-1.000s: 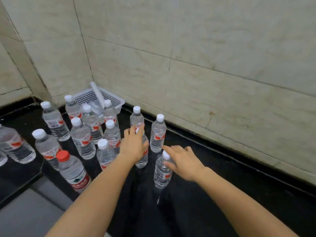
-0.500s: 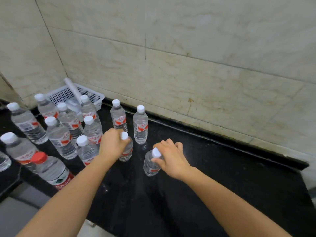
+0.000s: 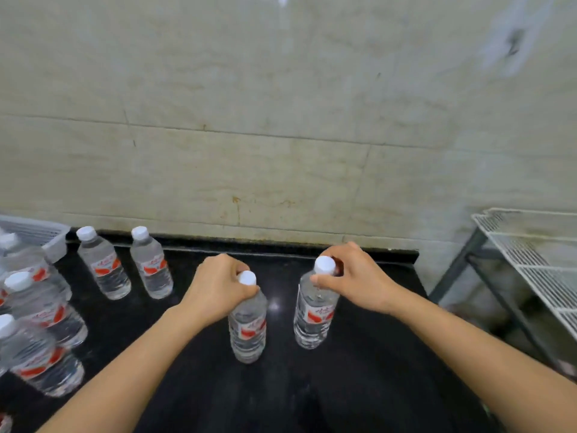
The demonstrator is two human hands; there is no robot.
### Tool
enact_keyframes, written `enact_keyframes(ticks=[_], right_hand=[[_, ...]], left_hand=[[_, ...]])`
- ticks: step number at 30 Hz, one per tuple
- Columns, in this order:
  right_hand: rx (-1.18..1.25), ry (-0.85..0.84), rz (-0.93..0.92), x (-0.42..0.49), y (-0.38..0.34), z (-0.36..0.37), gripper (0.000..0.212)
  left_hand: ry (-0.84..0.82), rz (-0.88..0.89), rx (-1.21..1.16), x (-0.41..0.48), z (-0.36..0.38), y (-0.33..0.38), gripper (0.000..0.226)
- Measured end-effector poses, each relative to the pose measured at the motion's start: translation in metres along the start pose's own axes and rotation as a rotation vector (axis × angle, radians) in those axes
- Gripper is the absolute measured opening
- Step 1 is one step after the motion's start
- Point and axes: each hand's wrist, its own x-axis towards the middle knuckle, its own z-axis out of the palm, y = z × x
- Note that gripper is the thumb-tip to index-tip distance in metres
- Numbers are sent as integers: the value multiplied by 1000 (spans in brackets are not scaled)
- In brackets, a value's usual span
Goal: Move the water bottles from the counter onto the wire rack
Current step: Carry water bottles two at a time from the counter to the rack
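A person's left hand and right hand each clamp a water bottle by its neck above the counter, best carried upright toward the wire rack beyond the right hand.

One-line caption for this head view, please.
Left hand and right hand each grip a bottle by the neck over the black counter; wire rack waits at right.
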Motion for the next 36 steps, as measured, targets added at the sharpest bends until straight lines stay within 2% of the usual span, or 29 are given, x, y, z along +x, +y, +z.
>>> enact_keyframes(ticks=[3,6,10,12,13,15,21,24,28,33,36], right_hand=[[-40,104,16,-33,22,-61,30],[-51,243,46,-63,45,-132,32],[-34,421,22,-92,98,-230,37],[20,477,5,-105,132,-277,32],[30,490,-9,-112,150,-299,29],[17,502,-43,-125,186,-344,32],[-36,483,-20,-161,293,-458,35],[-24,500,42,-179,345,-497,32],[-94,545,135,-189,399,-540,36],[-226,555,235,-189,467,-573,42],[-242,590,300,-185,507,-585,38]], left_hand=[[20,153,-33,8,11,74,22],[52,324,-97,19,26,158,29],[129,477,-163,32,49,277,24],[168,527,-183,38,63,334,11],[184,532,-186,41,70,362,12],[221,535,-198,50,87,417,31],[214,582,-231,92,159,562,45],[180,641,-210,114,204,623,41],[101,629,-228,149,257,691,47],[68,616,-217,183,312,749,45],[63,590,-260,201,337,775,45]])
